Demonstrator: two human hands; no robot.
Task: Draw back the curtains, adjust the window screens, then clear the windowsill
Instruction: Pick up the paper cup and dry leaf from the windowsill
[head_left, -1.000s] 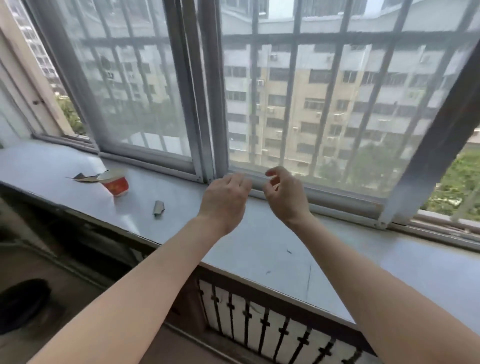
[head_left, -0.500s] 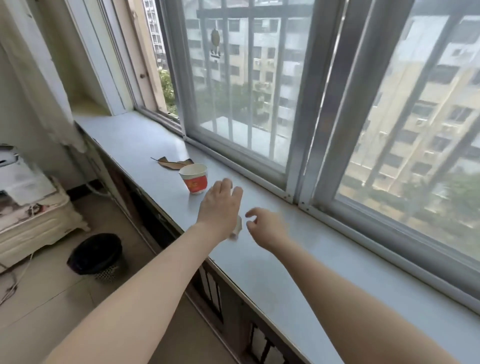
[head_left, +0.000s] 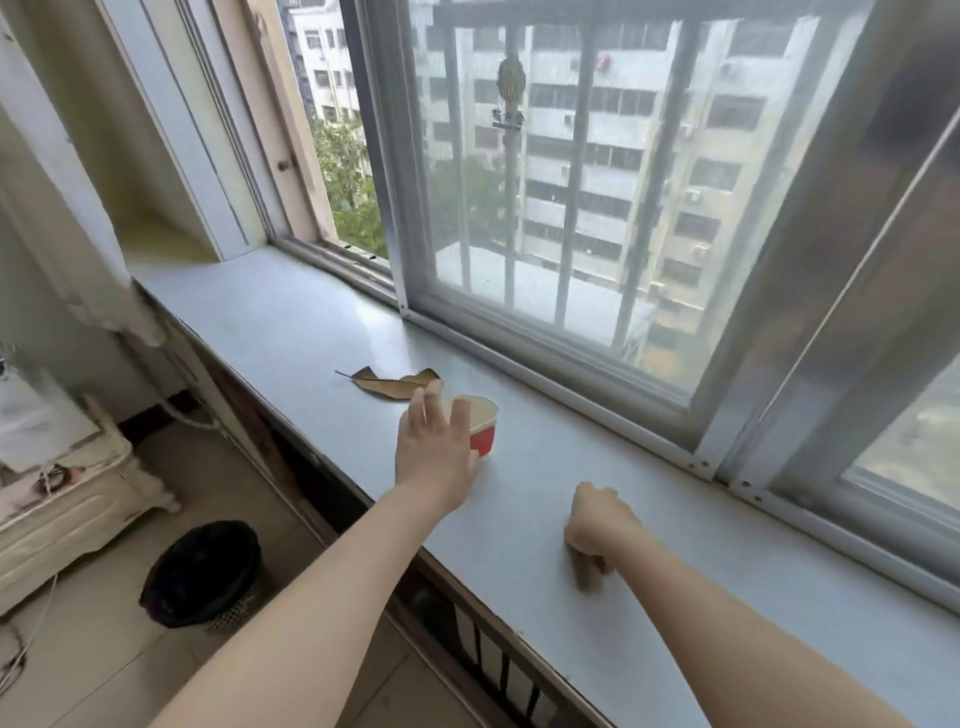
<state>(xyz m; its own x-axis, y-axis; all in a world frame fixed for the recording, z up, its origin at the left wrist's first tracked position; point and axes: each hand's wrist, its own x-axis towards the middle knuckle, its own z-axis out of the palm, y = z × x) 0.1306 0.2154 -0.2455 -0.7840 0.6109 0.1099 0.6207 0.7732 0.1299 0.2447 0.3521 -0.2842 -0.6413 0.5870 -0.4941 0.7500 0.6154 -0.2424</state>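
Where your pale grey windowsill (head_left: 291, 332) runs, one red paper cup (head_left: 483, 428) and one brown dry leaf (head_left: 392, 385) lie; your left hand (head_left: 434, 452) spreads its fingers (head_left: 428, 402) loose, your right hand (head_left: 597, 525) is clenched, perhaps around something.

A red paper cup (head_left: 483, 427) is standing upright on the pale windowsill (head_left: 291, 322), dry leaves (head_left: 392, 384) lying just beside it.

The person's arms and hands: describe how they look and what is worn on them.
Both forearms come in bare from the bottom edge, with no sleeve in view on either. The left hand and the right hand wear no gloves. No watch, bracelet or ring shows on the parts in view. The right hand's fingers are hidden from the camera, so rings there cannot be ruled out.
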